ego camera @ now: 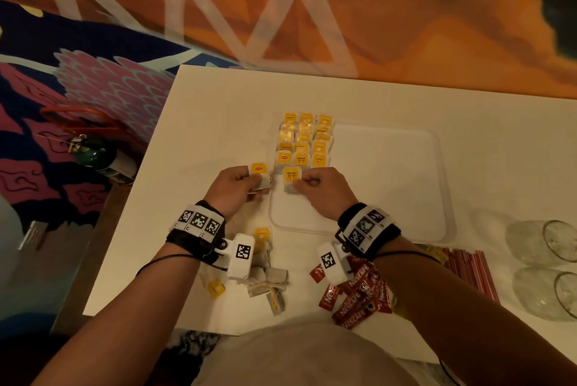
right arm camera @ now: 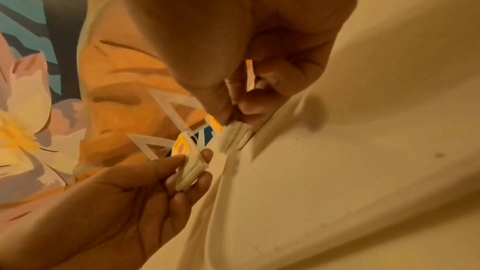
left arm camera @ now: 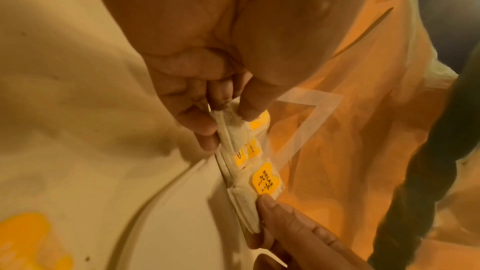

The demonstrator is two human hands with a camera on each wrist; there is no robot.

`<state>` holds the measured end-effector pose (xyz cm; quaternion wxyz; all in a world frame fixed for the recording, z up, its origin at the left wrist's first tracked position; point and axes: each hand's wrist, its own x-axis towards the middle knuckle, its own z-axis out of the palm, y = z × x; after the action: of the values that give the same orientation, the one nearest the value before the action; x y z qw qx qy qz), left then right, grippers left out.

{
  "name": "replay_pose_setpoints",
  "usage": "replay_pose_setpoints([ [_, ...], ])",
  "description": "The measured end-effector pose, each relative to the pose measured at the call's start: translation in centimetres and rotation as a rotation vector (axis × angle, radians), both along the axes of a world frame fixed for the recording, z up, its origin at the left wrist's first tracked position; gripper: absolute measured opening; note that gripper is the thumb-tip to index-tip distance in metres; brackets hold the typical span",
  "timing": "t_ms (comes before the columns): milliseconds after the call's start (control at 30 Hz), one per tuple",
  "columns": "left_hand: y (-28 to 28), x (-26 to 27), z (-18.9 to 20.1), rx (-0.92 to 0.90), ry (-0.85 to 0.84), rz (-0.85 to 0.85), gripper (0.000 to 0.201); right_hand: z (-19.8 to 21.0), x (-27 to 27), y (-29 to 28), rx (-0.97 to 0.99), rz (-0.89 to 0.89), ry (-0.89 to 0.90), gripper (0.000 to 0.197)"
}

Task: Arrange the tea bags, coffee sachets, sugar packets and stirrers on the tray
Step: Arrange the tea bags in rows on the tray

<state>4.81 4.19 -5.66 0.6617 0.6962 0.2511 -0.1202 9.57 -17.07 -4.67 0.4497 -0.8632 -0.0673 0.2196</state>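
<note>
Rows of tea bags (ego camera: 304, 142) lie on the tray's (ego camera: 390, 182) far left corner. The right hand (ego camera: 321, 190) pinches one bag (ego camera: 292, 178) at the rows' near end; the left hand (ego camera: 232, 187) pinches another (ego camera: 259, 174) just left of the tray, over the surface (ego camera: 193, 135).

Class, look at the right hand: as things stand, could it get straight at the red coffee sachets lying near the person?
Probably not straight away: the right hand pinches a tea bag at the tray. The coffee sachets lie uncovered under that forearm, so it must let go and draw back.

tea bags (ego camera: 304, 140) on tray (ego camera: 390, 185) left part | coffee sachets (ego camera: 356, 295) before tray | stirrers (ego camera: 468, 270) right of sachets
</note>
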Motion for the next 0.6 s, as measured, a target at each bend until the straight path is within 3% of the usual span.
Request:
replay_pose_setpoints([
  [133,0.7,-0.1,-0.5,0.057,0.022,0.039,0.023,-0.1,0.6,1.7,-0.049,0.031,-0.025,0.05],
  [300,0.8,-0.3,-0.2,0.06,0.02,0.065,0.033,-0.4,1.4,3.1,-0.151,0.081,-0.018,0.043],
  [400,0.6,-0.4,-0.1,0.05,0.014,0.061,0.013,-0.5,1.8,3.5,-0.21,0.085,-0.035,0.044],
  [600,0.2,-0.3,-0.1,0.049,-0.024,0.017,0.015,0.2,2.0,3.5,-0.281,0.098,-0.067,0.038],
])
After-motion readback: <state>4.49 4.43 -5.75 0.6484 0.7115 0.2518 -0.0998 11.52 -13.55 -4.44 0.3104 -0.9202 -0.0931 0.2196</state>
